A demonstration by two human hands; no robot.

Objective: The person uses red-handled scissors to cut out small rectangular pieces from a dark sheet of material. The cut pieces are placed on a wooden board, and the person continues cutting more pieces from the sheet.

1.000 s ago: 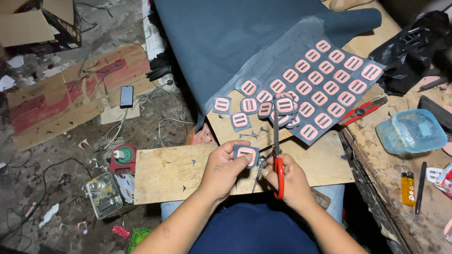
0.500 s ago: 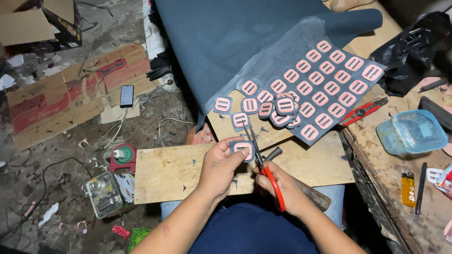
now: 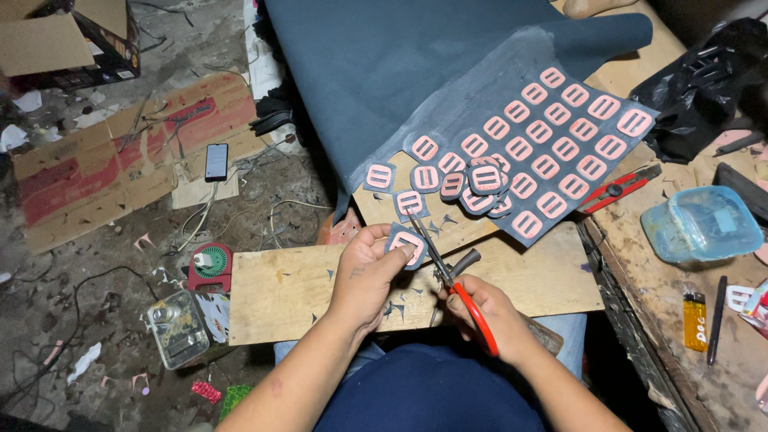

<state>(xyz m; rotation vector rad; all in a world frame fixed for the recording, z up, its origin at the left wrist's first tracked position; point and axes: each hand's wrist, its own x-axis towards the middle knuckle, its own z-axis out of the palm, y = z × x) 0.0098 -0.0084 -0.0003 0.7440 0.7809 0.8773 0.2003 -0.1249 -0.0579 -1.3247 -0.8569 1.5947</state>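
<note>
Left hand (image 3: 364, 276) pinching one pink-and-grey cutout piece (image 3: 406, 241) between thumb and fingertips, held just above wooden board (image 3: 288, 292) on lap. Right hand (image 3: 488, 316) closed through red-handled scissors (image 3: 448, 272), blades parted, tips at right edge of held piece. Loose cut pieces (image 3: 472, 180) piled on board beyond hands, touching grey sheet (image 3: 560, 152) carrying rows of same pink shapes. Dark blue fabric (image 3: 400, 64) under sheet. Red utility knife (image 3: 620, 189) just right of sheet, clear plastic box (image 3: 700, 224) on bench further right, yellow lighter (image 3: 694, 320) near it
</note>
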